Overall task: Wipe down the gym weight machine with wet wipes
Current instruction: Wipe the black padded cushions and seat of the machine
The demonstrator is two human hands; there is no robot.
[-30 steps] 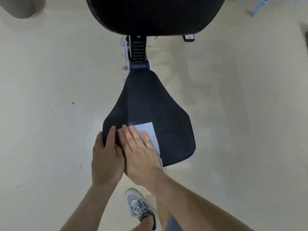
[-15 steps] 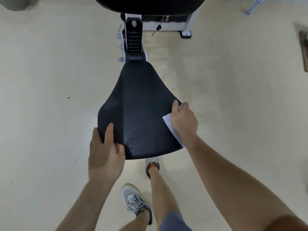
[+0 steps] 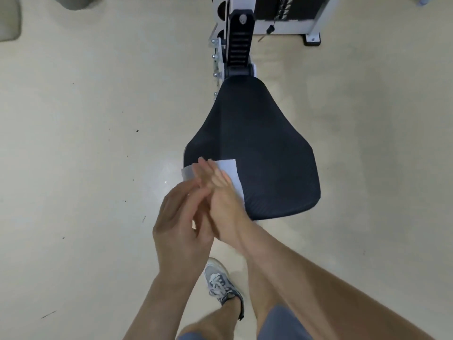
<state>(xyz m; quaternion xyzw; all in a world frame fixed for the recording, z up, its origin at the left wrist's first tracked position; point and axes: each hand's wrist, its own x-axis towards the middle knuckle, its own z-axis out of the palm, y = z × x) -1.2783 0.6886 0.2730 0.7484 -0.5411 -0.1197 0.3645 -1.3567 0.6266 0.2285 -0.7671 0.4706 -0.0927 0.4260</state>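
Note:
The weight machine's black textured seat (image 3: 264,148) fills the middle of the view, with its black notched post and white frame (image 3: 239,45) behind it. A white wet wipe (image 3: 231,169) lies at the seat's front left corner and sticks out past the edge. My right hand (image 3: 221,195) has its fingers stretched straight over the wipe. My left hand (image 3: 179,227) lies against the right one, its blurred fingers reaching to the wipe's left part. Whether those fingers pinch the wipe is hidden by the overlap.
Pale beige floor surrounds the seat. My legs and a grey sneaker (image 3: 220,283) stand just in front of the seat. The white base bar with a black foot (image 3: 312,40) and the weight stack are at the top right. A grey object (image 3: 76,2) is at the top left.
My right hand has carried the wipe from the seat's right edge across to its front left corner. My left hand has let go of the seat's left edge and joined the right hand.

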